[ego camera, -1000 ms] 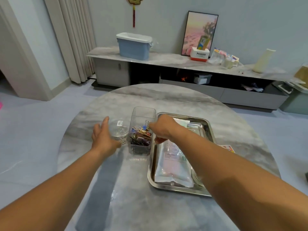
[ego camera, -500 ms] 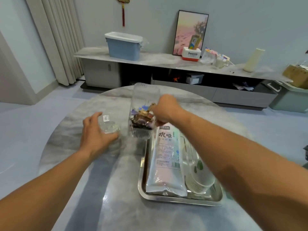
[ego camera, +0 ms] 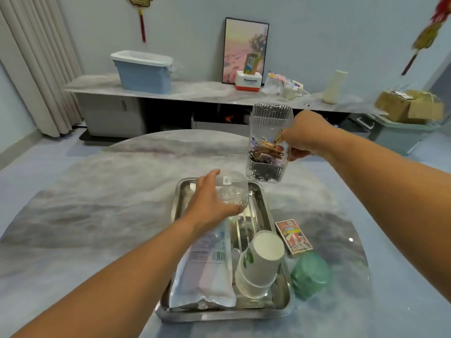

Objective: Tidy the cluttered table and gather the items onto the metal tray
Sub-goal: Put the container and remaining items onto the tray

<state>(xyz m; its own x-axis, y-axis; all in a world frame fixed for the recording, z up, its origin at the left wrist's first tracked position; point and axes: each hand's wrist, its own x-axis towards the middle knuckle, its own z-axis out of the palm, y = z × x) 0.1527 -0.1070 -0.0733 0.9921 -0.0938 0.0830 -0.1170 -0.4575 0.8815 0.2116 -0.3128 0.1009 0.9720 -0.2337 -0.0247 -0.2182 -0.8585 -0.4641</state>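
Observation:
The metal tray (ego camera: 284,298) lies on the round marble table (ego camera: 97,203) and holds a plastic packet (ego camera: 207,264) and a stack of paper cups (ego camera: 258,262) lying on its side. My left hand (ego camera: 207,203) grips a small clear plastic container (ego camera: 231,191) over the tray's far end. My right hand (ego camera: 305,135) holds a tall clear box of binder clips (ego camera: 268,145) in the air, above the table beyond the tray's far right corner.
A card box (ego camera: 292,236) and a green roll (ego camera: 310,274) lie on the table just right of the tray. Behind the table runs a long low cabinet (ego camera: 195,91) with a blue bin (ego camera: 144,69), a framed picture and a vase.
My left hand has carried the small clear container from the table left of the tray to above the tray's far end. My right hand has lifted the clip box higher and to the right.

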